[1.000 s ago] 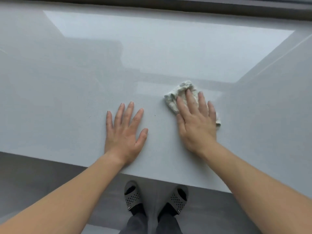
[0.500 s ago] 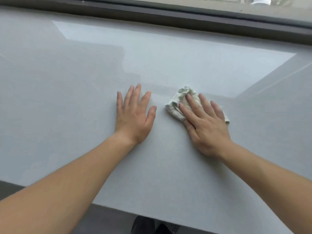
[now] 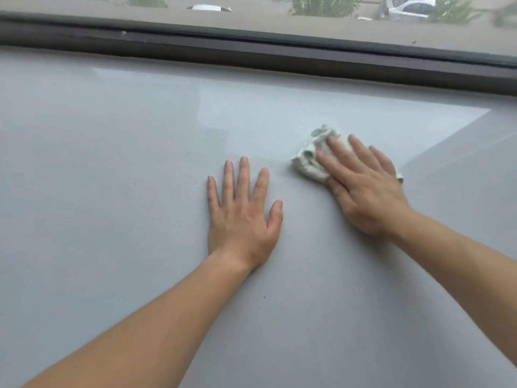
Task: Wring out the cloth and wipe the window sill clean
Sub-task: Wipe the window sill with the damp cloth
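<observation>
A small crumpled white cloth (image 3: 310, 155) lies on the wide pale grey window sill (image 3: 112, 163), right of centre. My right hand (image 3: 363, 189) presses flat on the cloth with straight fingers and covers most of it; only its left part and a small corner at the right show. My left hand (image 3: 243, 211) rests flat on the bare sill to the left of the cloth, fingers spread, holding nothing.
A dark window frame (image 3: 251, 54) runs along the far edge of the sill, with glass above it showing a street, parked cars and shrubs outside. A tiny dark speck (image 3: 264, 297) sits on the sill between my forearms.
Both hands have slid away from me toward the window frame, the right one pushing the cloth along. The view has tilted up; the sill's near edge and my feet are out of sight.
</observation>
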`<control>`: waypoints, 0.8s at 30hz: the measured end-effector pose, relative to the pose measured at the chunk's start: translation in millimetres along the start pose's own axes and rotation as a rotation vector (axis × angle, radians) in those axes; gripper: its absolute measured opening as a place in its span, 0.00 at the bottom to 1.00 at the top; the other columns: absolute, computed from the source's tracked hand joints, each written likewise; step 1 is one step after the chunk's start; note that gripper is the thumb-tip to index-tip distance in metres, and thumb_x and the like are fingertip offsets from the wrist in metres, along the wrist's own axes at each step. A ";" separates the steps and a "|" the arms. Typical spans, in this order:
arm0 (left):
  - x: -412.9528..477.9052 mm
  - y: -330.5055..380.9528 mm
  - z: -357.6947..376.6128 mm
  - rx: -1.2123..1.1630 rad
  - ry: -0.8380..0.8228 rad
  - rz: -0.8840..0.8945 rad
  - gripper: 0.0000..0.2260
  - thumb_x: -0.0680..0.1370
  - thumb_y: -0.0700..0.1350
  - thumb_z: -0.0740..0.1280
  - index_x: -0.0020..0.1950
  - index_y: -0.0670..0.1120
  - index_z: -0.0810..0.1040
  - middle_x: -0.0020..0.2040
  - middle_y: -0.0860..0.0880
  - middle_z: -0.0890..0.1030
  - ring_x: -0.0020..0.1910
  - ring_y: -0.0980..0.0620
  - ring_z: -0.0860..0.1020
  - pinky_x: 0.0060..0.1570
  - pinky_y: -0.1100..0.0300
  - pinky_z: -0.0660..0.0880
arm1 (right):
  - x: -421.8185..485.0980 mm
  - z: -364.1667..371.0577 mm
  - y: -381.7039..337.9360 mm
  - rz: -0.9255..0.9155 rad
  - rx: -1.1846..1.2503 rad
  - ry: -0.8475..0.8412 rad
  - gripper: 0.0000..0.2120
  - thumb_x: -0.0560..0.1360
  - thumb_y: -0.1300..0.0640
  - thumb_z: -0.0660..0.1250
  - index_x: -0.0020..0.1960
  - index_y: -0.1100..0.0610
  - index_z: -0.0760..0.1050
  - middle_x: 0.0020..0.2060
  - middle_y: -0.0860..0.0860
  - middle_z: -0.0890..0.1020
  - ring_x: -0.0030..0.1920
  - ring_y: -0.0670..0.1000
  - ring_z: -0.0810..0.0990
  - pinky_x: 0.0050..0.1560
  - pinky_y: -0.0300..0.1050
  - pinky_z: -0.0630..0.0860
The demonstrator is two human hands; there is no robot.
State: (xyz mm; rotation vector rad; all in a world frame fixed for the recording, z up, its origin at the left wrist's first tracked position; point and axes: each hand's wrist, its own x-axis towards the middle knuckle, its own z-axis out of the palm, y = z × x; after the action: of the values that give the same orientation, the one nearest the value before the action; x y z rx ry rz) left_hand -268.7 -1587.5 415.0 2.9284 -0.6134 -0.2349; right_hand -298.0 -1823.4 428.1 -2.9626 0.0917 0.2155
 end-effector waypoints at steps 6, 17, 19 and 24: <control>-4.0 3.1 0.7 0.000 0.006 0.004 0.30 0.81 0.60 0.47 0.81 0.51 0.54 0.82 0.44 0.48 0.80 0.43 0.42 0.76 0.37 0.44 | 59.0 -6.1 -15.1 0.439 0.120 0.102 0.25 0.83 0.45 0.48 0.79 0.41 0.52 0.81 0.46 0.49 0.80 0.57 0.45 0.76 0.59 0.45; -10.9 6.9 5.5 0.031 0.008 0.012 0.30 0.80 0.60 0.51 0.81 0.50 0.57 0.82 0.42 0.50 0.80 0.41 0.45 0.75 0.35 0.47 | 99.3 -7.2 -16.8 0.285 0.101 0.107 0.24 0.83 0.43 0.48 0.79 0.38 0.53 0.81 0.45 0.51 0.80 0.56 0.47 0.76 0.57 0.46; -12.2 7.9 6.0 0.040 0.007 0.014 0.30 0.80 0.60 0.51 0.81 0.50 0.57 0.82 0.43 0.50 0.80 0.41 0.45 0.75 0.35 0.47 | 104.9 -1.9 -42.7 0.155 0.060 0.091 0.24 0.83 0.43 0.48 0.79 0.38 0.53 0.81 0.45 0.51 0.80 0.57 0.47 0.76 0.58 0.46; -13.1 8.4 6.8 0.043 0.005 0.021 0.30 0.80 0.60 0.51 0.80 0.49 0.57 0.82 0.43 0.51 0.80 0.41 0.46 0.75 0.35 0.48 | 105.0 -18.2 1.6 -0.143 0.030 -0.003 0.23 0.83 0.40 0.47 0.79 0.37 0.55 0.80 0.41 0.53 0.80 0.53 0.49 0.75 0.54 0.48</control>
State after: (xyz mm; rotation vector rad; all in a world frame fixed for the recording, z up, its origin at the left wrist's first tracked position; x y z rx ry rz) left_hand -285.1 -1590.5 411.4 2.9608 -0.6557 -0.2152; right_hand -191.9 -1833.3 429.9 -2.9233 -0.1156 0.1975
